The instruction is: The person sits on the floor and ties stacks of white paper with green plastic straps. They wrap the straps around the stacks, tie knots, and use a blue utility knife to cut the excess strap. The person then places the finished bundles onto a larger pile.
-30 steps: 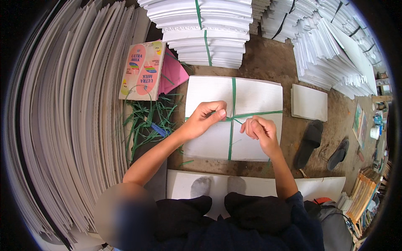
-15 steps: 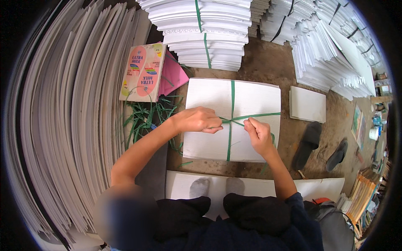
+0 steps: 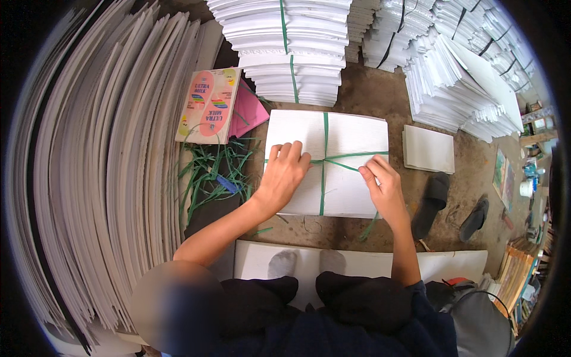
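The right hand (image 3: pixel 380 172) pinches a length of green strap (image 3: pixel 344 165) between thumb and fingers, drawing a straight line from the crossing to its grip, just inside the right edge of a white sheet stack (image 3: pixel 354 193). The left hand (image 3: pixel 284 177) lies palm down over the stack's left part, fingers slightly spread; I cannot tell whether it grips the strap beneath.

The stack lies flat on the brown floor (image 3: pixel 309 228), with strap crossing near its middle. A floor strip runs along its near edge, before the white board (image 3: pixel 369 262) under the person's socked feet. A narrower gap on the right separates it from a small white pile (image 3: pixel 428 150), with dark slippers (image 3: pixel 430 205) nearer the person. Close on the left are tangled green strips (image 3: pixel 208 184), with pink sheets (image 3: pixel 251 112) and a printed panel (image 3: pixel 208 107) beyond them. Past the far edge, just across a thin floor band, rises a tall strapped stack (image 3: pixel 321 44). Upright sheets (image 3: pixel 119 166) wall the far left.
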Demonstrator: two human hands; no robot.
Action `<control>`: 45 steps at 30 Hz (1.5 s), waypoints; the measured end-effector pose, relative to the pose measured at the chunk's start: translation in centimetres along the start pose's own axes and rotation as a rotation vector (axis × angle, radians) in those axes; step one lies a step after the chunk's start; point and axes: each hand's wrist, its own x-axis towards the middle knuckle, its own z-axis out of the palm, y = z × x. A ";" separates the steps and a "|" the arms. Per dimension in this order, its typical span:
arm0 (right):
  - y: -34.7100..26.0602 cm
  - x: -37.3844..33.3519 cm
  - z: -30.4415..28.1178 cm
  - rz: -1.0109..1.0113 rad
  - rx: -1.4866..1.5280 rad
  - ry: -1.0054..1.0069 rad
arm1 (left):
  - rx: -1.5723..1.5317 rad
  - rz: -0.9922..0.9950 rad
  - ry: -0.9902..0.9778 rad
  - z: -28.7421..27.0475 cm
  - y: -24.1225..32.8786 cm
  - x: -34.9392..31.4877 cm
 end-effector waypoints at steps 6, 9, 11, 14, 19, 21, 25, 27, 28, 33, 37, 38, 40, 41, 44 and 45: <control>-3.7 -1.1 -1.3 0.034 -0.068 -0.522 | -0.678 -0.244 0.119 0.5 0.2 -0.4; -5.3 0.6 -0.2 -0.162 -0.063 -0.495 | -0.914 -0.254 0.193 3.3 2.0 -0.8; -5.4 3.0 -0.2 -0.228 -0.055 -0.344 | -0.902 -0.314 0.190 2.9 3.2 -1.5; -2.1 6.6 1.1 -0.325 -0.360 -0.083 | -0.948 -0.438 0.114 2.2 3.5 -1.8; -1.5 4.8 4.7 -0.480 -0.426 0.357 | -1.291 -0.604 0.133 3.1 0.9 -1.4; -0.9 2.6 5.2 -0.452 -0.277 0.207 | -1.375 -0.620 0.044 3.0 0.2 -1.1; -0.7 1.3 6.3 -0.359 -0.184 0.111 | -1.381 -0.628 -0.134 2.9 -0.8 -0.7; -0.2 1.5 6.5 -0.358 -0.205 0.119 | -1.330 -0.641 -0.247 2.6 -1.6 -0.5; -0.2 1.6 6.5 -0.425 -0.215 0.160 | -1.368 -0.699 -0.287 2.4 -1.8 -0.4; 2.3 1.7 7.3 -0.444 0.140 0.118 | -1.321 -0.620 -0.434 2.4 -3.1 1.0; 1.3 1.6 7.5 -0.173 0.270 0.080 | -1.046 -0.478 -0.108 2.8 -1.1 -0.5; 1.1 1.6 7.5 -0.185 0.243 0.108 | -0.869 -0.410 0.002 2.7 0.0 -1.0; 0.9 1.9 7.6 -0.211 0.188 0.163 | -0.543 -0.182 0.190 2.6 0.8 -1.5; 1.3 2.0 7.8 -0.246 0.163 0.168 | -0.755 -0.240 0.164 3.0 0.7 -1.5; 2.1 2.0 7.3 -0.328 0.102 0.135 | -1.337 -0.410 0.001 3.3 0.0 -0.9; 2.3 1.9 7.2 -0.331 0.103 0.096 | -1.389 -0.424 -0.011 3.4 -0.1 -1.0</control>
